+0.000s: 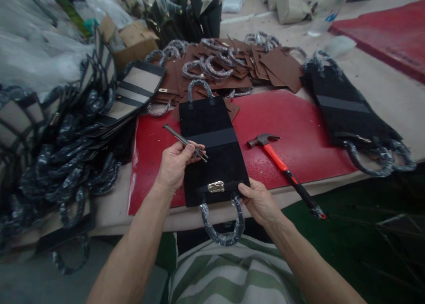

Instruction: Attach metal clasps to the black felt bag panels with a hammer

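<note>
Your left hand, lower centre-left of the frame, is closed around a thin grey metal punch tool. The tool's forked tip lies over the flat black fabric bag panel with plastic-wrapped handles, mid-frame on the red mat covering the pale surface. Your right hand pinches the panel's lower right corner, just beside the small silver metal clasp. I'd judge it best to keep the panel flat and taut, with the tip clear of your fingers. The orange-handled claw hammer lies untouched to the right. At upper left, an open brown cardboard box stands; its contents cannot be made out.
</note>
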{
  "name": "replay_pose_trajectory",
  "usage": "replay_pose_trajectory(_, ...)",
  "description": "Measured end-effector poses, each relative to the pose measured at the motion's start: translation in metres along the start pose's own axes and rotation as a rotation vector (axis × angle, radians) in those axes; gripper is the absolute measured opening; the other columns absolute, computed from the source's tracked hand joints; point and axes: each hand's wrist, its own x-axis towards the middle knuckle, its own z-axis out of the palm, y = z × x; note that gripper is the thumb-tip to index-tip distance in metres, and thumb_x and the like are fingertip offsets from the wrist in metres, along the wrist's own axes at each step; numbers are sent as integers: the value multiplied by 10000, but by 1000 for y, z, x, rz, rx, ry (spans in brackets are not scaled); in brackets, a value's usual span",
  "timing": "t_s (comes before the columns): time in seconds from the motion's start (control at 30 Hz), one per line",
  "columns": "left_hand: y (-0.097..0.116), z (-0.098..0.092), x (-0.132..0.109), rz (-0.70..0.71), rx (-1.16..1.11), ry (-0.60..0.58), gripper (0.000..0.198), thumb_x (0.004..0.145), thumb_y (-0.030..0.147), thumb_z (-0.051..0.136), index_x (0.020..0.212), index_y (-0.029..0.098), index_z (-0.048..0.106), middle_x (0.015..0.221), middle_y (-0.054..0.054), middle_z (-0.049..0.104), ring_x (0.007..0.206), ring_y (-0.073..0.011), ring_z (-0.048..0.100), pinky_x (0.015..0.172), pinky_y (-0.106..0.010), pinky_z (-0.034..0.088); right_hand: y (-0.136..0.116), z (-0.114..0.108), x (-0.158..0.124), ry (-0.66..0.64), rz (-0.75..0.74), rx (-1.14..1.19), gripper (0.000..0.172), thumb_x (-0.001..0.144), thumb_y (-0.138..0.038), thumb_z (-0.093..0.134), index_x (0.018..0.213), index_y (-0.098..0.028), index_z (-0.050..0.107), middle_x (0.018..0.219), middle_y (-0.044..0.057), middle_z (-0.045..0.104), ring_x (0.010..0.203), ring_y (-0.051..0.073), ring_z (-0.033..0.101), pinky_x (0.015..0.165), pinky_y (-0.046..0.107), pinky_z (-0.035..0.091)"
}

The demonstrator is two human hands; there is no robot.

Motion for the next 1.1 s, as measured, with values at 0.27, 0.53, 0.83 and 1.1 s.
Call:
replay_pose_trajectory(0.27, 1, -23, 0, 5, -67, 81, 384, 679, 444, 829, 853, 137, 679, 900, -79, 760, 790, -195, 730, 739, -311, 575, -3, -2, 2, -20, 22, -35, 293, 633, -367, 873, 786, -174, 715, 668, -2, 642, 562, 109, 501, 524, 234, 392)
replay_pose_trajectory(0.53, -12, -31, -10, 12, -142, 106, 356, 729, 441, 799, 867, 135, 681, 904, -80, 757, 784, -197, 734, 734, -305, 572, -8, -3, -1, -22, 47, -89, 310, 629, -394, 880, 778, -180, 713, 665, -3, 637, 571, 112, 507, 524, 232, 401)
replay_pose_trajectory(0.83, -16, -38, -36, 10, -161, 151, 309, 758, 416, 781, 874, 145, 690, 923, -76, 753, 791, -194, 733, 720, -296, 575, -5, 0, -2, -9, 37, -144, 305, 617, -399, 879, 763, -196, 704, 659, 2, 611, 565, 131, 485, 505, 257, 388)
replay_pose_trajectory(1.1, -25, -32, -41, -4, -115, 128, 312, 790, 431, 752, 903, 144, 704, 953, -90, 752, 833, -210, 730, 769, -326, 573, -3, 3, -1, -7, 5, -183, 326, 634, -427, 858, 695, -168, 670, 593, -13, 561, 533, 108, 449, 507, 244, 350)
